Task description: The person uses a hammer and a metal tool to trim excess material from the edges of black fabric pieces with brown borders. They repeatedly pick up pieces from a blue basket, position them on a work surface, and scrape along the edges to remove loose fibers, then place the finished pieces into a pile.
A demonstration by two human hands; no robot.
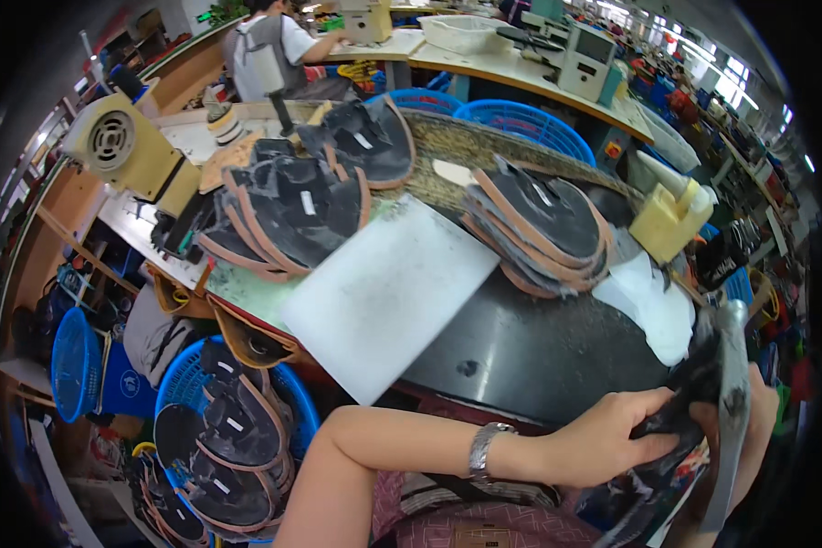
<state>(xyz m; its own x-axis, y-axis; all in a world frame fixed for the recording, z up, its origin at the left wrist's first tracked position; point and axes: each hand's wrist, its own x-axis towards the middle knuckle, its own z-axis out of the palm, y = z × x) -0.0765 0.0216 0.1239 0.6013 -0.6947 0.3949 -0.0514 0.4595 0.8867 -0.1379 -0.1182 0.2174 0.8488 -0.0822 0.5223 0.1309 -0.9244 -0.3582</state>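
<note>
Down at the near left there's a blue basket (184,388) full of dark shoe pieces with tan edging. On the table (530,352), a stack of the same pieces (288,205) sits far left, then a white cutting board (388,292) in the middle, then another stack (539,224) further right. At the near right, the left hand (612,438) has its grip clamped on a black shoe piece (676,416). The right hand (753,429) is mostly hidden behind a metal tool (731,384), grip closed round it.
</note>
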